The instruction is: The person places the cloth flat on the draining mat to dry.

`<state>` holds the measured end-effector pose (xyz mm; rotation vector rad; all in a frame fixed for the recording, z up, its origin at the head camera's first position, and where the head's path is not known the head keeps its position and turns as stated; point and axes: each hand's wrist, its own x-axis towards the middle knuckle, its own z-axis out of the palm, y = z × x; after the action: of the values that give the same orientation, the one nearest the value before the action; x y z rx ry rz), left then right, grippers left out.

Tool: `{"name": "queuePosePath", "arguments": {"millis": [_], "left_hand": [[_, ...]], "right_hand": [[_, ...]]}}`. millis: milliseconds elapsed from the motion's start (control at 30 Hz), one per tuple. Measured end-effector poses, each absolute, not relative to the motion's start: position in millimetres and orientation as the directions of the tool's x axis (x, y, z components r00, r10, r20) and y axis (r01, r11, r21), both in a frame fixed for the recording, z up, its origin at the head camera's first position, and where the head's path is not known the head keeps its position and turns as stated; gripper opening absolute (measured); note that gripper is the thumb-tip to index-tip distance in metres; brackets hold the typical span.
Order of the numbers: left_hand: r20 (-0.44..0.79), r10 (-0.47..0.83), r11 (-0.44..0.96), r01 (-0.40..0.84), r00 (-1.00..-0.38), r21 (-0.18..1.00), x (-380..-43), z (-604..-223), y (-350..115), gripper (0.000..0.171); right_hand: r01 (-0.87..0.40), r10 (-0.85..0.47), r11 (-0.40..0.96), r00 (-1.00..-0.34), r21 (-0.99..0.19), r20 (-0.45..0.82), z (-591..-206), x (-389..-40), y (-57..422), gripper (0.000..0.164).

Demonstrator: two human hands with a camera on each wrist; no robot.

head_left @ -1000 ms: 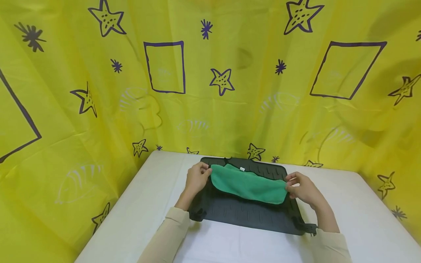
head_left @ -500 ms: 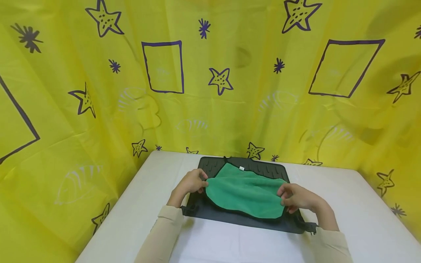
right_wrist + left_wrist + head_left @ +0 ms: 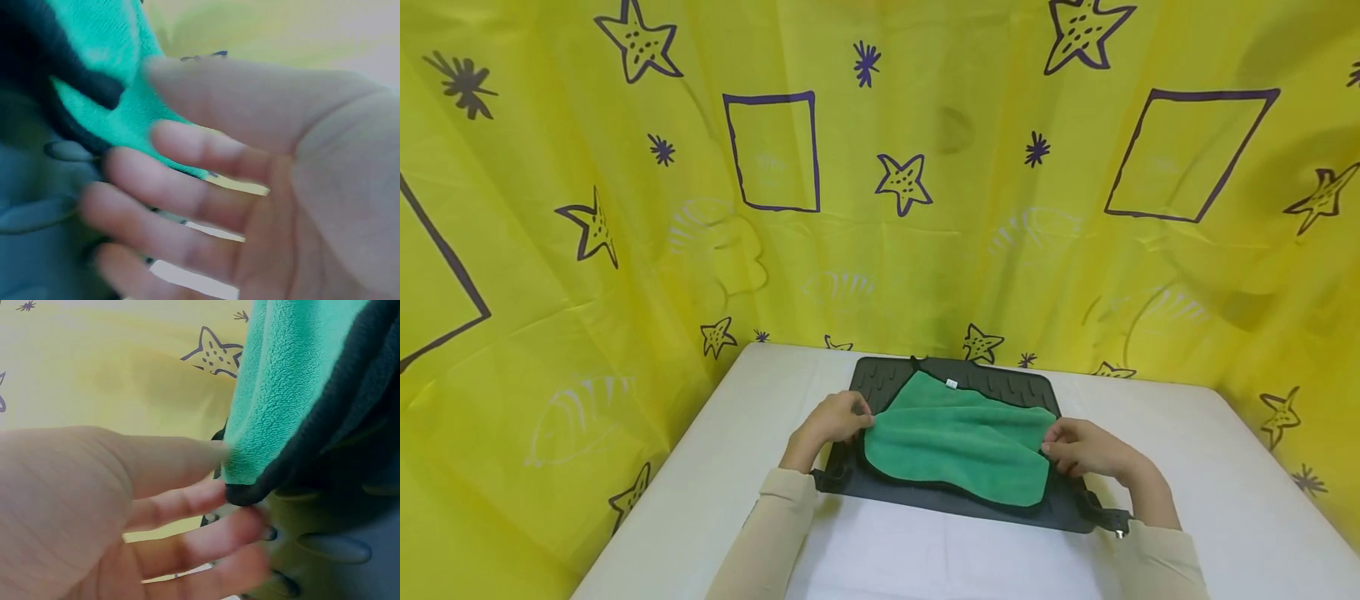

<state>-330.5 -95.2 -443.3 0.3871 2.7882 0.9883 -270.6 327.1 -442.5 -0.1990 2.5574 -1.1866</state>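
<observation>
A green terry cloth (image 3: pixel 955 450) with a dark edging and a small white tag lies spread over a dark ribbed tray-like board (image 3: pixel 917 496). A crease runs across its middle, and its near part hangs toward the front. At the cloth's left edge, my left hand (image 3: pixel 831 421) pinches the border between thumb and index finger; the left wrist view shows the other fingers spread below. Beside the right edge is my right hand (image 3: pixel 1093 450). Its thumb and fingers (image 3: pixel 181 187) stand apart in the right wrist view, with cloth behind their tips and no cloth visibly gripped.
The board rests on a white-covered table (image 3: pixel 700 500). Black bracket-like pieces (image 3: pixel 1101 515) stick out at its front corners. Behind and to the sides hangs a yellow curtain (image 3: pixel 850 250) printed with stars and squares.
Both hands have come nearer to the front, bringing the cloth's near edge down over the board. More of the green side is spread out now. The right hand's grip has loosened.
</observation>
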Motion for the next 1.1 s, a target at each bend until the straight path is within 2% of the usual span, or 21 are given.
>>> {"name": "queuePosePath", "arguments": {"millis": [200, 400, 633, 833, 967, 1100], "left_hand": [[0.068, 0.191, 0.763, 0.192, -0.979, 0.618, -339, -448, -90, 0.018], [0.116, 0.158, 0.764, 0.196, -0.981, 0.615, -350, -449, -76, 0.018], [0.063, 0.215, 0.799, 0.213, -0.975, 0.563, -377, -459, -55, 0.017], [0.01, 0.245, 0.799, 0.208, -0.97, 0.564, -390, -462, -46, 0.018], [0.032, 0.233, 0.778, 0.206, -0.972, 0.593, -392, -463, -46, 0.027], [0.066, 0.238, 0.755, 0.228, -0.969, 0.615, -394, -461, -49, 0.029]], "right_hand": [[0.092, -0.086, 0.624, -0.979, -0.776, -0.185, -448, -277, 330, 0.026], [0.153, 0.047, 0.595, -0.987, -0.789, -0.155, -452, -282, 332, 0.04], [0.079, 0.002, 0.634, -0.995, -0.769, -0.1, -458, -283, 322, 0.051], [0.086, 0.004, 0.646, -0.994, -0.758, -0.109, -459, -283, 312, 0.055], [0.082, 0.002, 0.617, -0.995, -0.783, -0.103, -457, -286, 311, 0.057], [0.082, -0.002, 0.573, -0.995, -0.816, -0.101, -453, -290, 309, 0.059]]}}
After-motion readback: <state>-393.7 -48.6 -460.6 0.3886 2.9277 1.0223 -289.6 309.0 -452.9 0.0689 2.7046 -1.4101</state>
